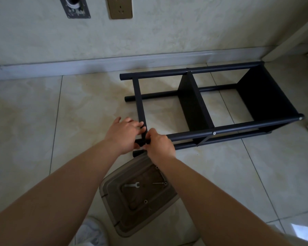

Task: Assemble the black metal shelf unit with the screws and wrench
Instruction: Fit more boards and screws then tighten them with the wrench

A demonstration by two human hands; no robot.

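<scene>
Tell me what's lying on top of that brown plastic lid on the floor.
On the brown plastic lid lie a small silver wrench, a long screw and a few washers or nuts. The right forearm covers its right edge, hiding anything there.

The light was dim and soft. A bright glare patch (300, 232) lay on the floor tiles (43, 112), far right of the right hand (158, 146). Edges bowed and blurred.

Glossy beige tiled floor (43, 112). On it lie two things — a black metal shelf frame (215, 103) on its side near the far edge, and a brown translucent plastic lid (114, 185) at the near edge.
</scene>
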